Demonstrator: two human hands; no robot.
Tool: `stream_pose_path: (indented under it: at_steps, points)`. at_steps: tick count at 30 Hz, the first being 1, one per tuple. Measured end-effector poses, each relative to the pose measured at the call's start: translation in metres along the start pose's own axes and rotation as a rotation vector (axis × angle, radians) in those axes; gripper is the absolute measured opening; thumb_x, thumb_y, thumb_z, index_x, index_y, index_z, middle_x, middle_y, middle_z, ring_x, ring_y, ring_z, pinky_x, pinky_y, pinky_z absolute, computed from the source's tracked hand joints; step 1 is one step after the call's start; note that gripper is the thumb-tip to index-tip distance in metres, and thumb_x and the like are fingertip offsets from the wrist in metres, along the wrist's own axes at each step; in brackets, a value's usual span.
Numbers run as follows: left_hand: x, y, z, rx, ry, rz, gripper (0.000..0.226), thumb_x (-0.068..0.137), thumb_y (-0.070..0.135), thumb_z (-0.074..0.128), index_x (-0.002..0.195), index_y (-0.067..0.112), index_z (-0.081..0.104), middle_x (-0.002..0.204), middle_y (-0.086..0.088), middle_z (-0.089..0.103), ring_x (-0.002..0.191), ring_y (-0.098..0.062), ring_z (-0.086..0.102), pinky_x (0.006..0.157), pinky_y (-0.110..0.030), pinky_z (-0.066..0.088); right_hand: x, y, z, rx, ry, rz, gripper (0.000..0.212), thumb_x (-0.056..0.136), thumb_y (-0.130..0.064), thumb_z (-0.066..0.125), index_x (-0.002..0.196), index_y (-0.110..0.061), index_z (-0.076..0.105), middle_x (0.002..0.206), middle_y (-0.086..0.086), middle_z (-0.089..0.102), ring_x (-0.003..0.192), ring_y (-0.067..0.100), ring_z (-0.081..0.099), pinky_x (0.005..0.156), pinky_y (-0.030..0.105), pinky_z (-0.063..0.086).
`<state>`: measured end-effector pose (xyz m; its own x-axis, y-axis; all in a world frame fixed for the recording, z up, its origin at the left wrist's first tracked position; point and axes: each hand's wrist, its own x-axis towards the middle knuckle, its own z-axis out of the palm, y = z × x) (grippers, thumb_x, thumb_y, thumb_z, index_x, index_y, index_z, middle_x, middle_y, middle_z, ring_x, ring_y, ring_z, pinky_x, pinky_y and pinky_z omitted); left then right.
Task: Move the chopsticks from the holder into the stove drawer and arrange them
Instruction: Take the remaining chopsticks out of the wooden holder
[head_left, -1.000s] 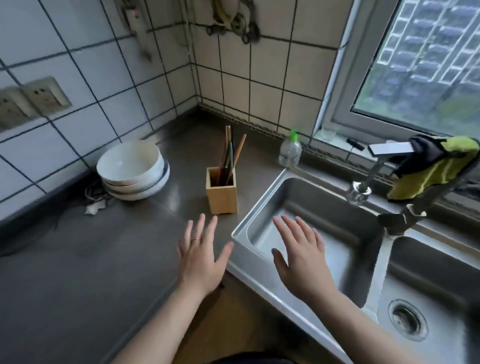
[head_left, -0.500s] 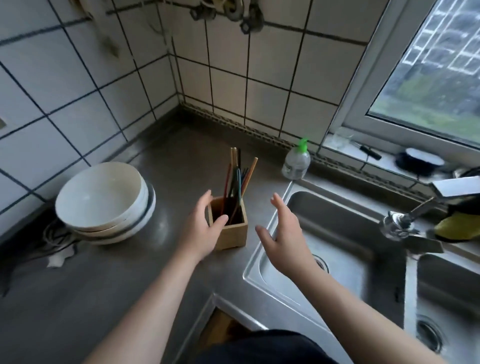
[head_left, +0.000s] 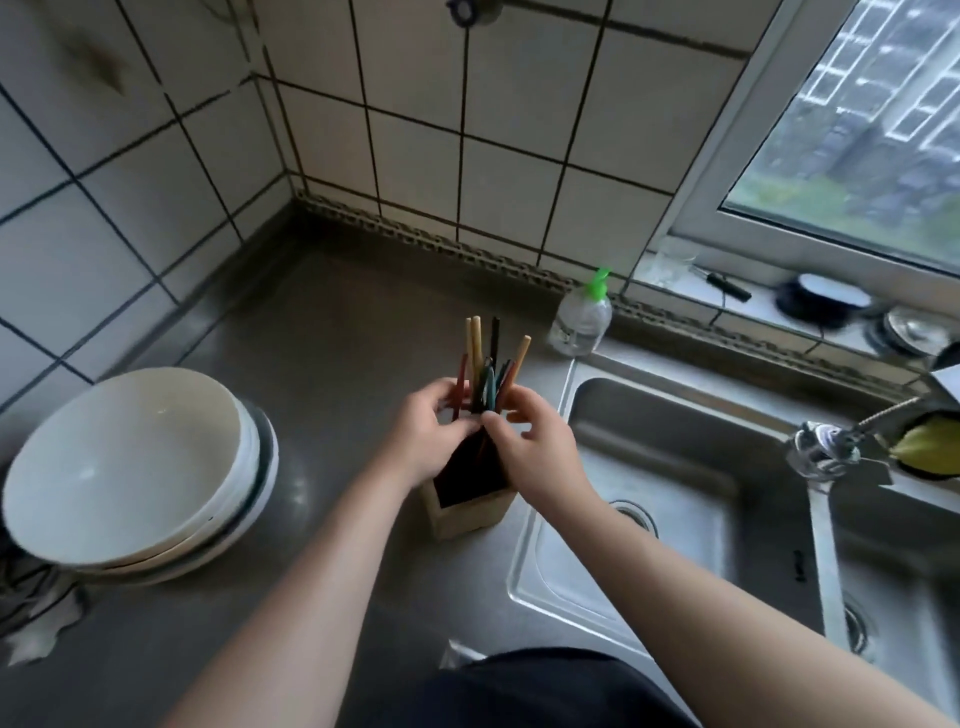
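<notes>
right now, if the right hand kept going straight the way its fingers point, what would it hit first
The chopsticks: the right hand points up-left into the bundle in the holder, and its fingers seem to close on them. Right behind lies the left hand, though depth is unclear.

Dim daylight from window (head_left: 857, 130); edges blurred, warped.

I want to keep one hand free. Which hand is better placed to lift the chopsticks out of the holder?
Probably the right hand: its fingers curl round most of the chopsticks just above the holder. The left hand seems to pinch only the leftmost red ones.
</notes>
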<state>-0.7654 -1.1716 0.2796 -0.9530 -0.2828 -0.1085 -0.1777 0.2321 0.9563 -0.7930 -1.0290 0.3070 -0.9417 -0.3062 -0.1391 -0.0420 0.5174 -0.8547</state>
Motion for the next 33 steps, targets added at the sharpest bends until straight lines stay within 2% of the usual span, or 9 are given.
stream_pose_path:
  at_steps: [5, 9, 11, 15, 20, 24, 26, 30, 33]
  points:
    - [0.008, -0.011, -0.001, -0.062, -0.035, -0.040, 0.016, 0.078, 0.032, 0.070, 0.094, 0.031, 0.070, 0.100, 0.006, 0.073, 0.102, -0.017, 0.067, 0.099, -0.046, 0.049, 0.013, -0.003, 0.011, 0.052, 0.071, 0.014, 0.012, 0.084, -0.023, 0.065, 0.094, -0.020, 0.067, 0.085, -0.005, 0.068, 0.077, 0.010, 0.062, 0.075, 0.030, 0.051]
    - [0.007, -0.019, 0.001, -0.071, 0.001, -0.040, 0.020, 0.072, 0.048, 0.067, 0.089, 0.037, 0.067, 0.094, 0.007, 0.073, 0.097, -0.018, 0.068, 0.095, -0.048, 0.051, 0.019, -0.006, 0.015, 0.088, 0.085, 0.006, 0.007, 0.084, -0.016, 0.065, 0.091, -0.017, 0.069, 0.084, 0.001, 0.071, 0.081, 0.018, 0.065, 0.075, 0.032, 0.051]
    - [0.005, -0.021, 0.001, -0.058, -0.009, -0.028, 0.020, 0.076, 0.049, 0.064, 0.091, 0.037, 0.065, 0.093, 0.005, 0.071, 0.095, -0.018, 0.068, 0.092, -0.048, 0.052, 0.021, -0.007, 0.016, 0.086, 0.080, 0.008, 0.006, 0.085, -0.016, 0.064, 0.089, -0.015, 0.068, 0.084, 0.002, 0.071, 0.080, 0.017, 0.065, 0.074, 0.030, 0.050]
    - [-0.002, -0.022, 0.001, -0.077, 0.009, -0.013, 0.016, 0.092, 0.033, 0.061, 0.092, 0.017, 0.061, 0.082, 0.000, 0.063, 0.077, -0.012, 0.063, 0.077, -0.036, 0.051, 0.021, -0.008, 0.015, 0.098, 0.094, 0.055, 0.010, 0.091, -0.019, 0.058, 0.087, -0.010, 0.061, 0.076, -0.001, 0.063, 0.069, 0.009, 0.057, 0.067, 0.025, 0.044]
    - [-0.012, -0.026, 0.004, -0.081, 0.161, 0.026, 0.035, 0.088, 0.052, 0.050, 0.081, 0.019, 0.060, 0.074, 0.004, 0.060, 0.070, -0.013, 0.060, 0.070, -0.036, 0.050, 0.013, -0.006, 0.016, 0.148, 0.089, 0.110, 0.023, 0.095, -0.026, 0.056, 0.087, -0.004, 0.061, 0.071, -0.001, 0.061, 0.065, 0.010, 0.056, 0.066, 0.026, 0.045]
    - [-0.021, -0.014, 0.007, -0.100, 0.271, 0.097, 0.034, 0.095, 0.039, 0.047, 0.079, 0.012, 0.060, 0.069, 0.012, 0.063, 0.064, -0.003, 0.060, 0.066, -0.015, 0.043, 0.008, -0.006, 0.014, 0.221, 0.069, 0.145, 0.030, 0.096, -0.028, 0.056, 0.075, -0.007, 0.059, 0.066, 0.001, 0.054, 0.061, 0.011, 0.049, 0.062, 0.028, 0.041]
    - [-0.024, -0.008, 0.009, -0.119, 0.295, 0.119, 0.028, 0.099, 0.030, 0.047, 0.081, 0.012, 0.060, 0.071, 0.013, 0.065, 0.068, -0.003, 0.061, 0.068, -0.010, 0.042, 0.005, -0.007, 0.014, 0.232, 0.072, 0.131, 0.033, 0.097, -0.028, 0.052, 0.071, -0.008, 0.059, 0.063, 0.000, 0.053, 0.058, 0.009, 0.047, 0.060, 0.027, 0.040]
    - [-0.028, 0.003, 0.011, -0.199, 0.335, 0.134, 0.018, 0.103, 0.017, 0.047, 0.089, 0.020, 0.059, 0.076, 0.004, 0.069, 0.076, -0.005, 0.067, 0.077, -0.017, 0.050, 0.001, -0.010, 0.012, 0.280, 0.091, 0.103, 0.043, 0.100, -0.026, 0.045, 0.074, 0.000, 0.064, 0.065, 0.005, 0.060, 0.060, 0.011, 0.053, 0.062, 0.026, 0.043]
    - [-0.030, 0.011, 0.011, -0.272, 0.353, 0.144, 0.018, 0.103, 0.015, 0.045, 0.095, 0.022, 0.059, 0.080, 0.001, 0.071, 0.080, -0.015, 0.070, 0.080, -0.028, 0.055, -0.002, -0.015, 0.010, 0.364, 0.147, 0.073, 0.043, 0.102, -0.024, 0.043, 0.069, -0.008, 0.066, 0.068, 0.005, 0.066, 0.065, 0.013, 0.060, 0.071, 0.031, 0.048]
